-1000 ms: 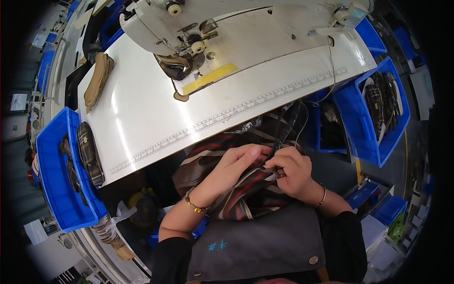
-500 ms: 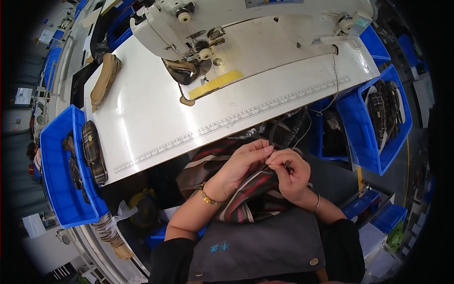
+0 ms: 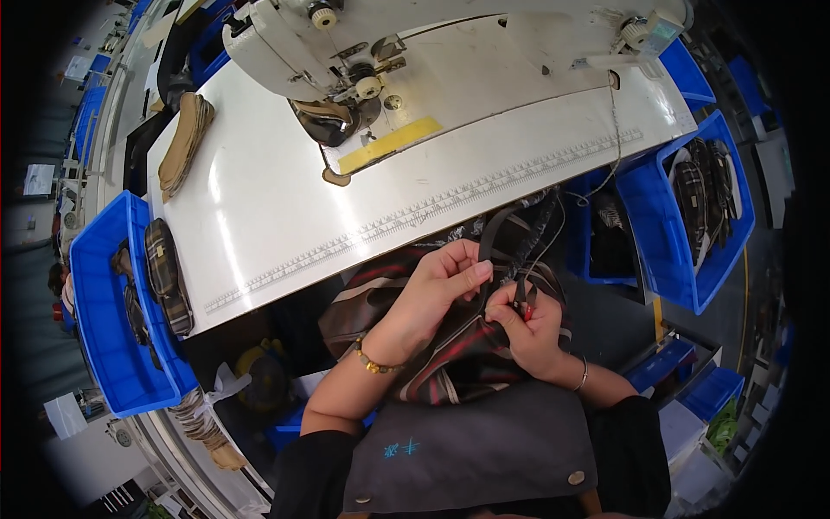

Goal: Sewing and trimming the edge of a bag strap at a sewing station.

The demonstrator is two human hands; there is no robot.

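Observation:
Over my lap lies dark brown cloth (image 3: 367, 298) with red and cream stripes. My left hand (image 3: 441, 290) is closed, thumb and forefinger pinching a narrow dark strip (image 3: 494, 235) that loops up beside the table's front edge. To its right and slightly lower, my right hand (image 3: 532, 329) is closed, with its thumb and forefinger together at the cloth's edge. A slim black tool with a red part (image 3: 528, 304) sticks out between the right fingers; its exact kind is not clear. The fingers partly hide the strip and cloth edge.
A white sewing machine (image 3: 285, 52) stands on the white table (image 3: 259, 216), which bears a printed ruler. Brown curved pieces (image 3: 186, 143) lie at its left. Blue bins flank the table, one left (image 3: 108, 346), one right (image 3: 648, 208) with plaid pieces. A cord (image 3: 618, 130) hangs at right.
My hands have moved apart: the left has drawn slightly left and up with the dark strip, the right a little lower. More of the black and red tool now shows.

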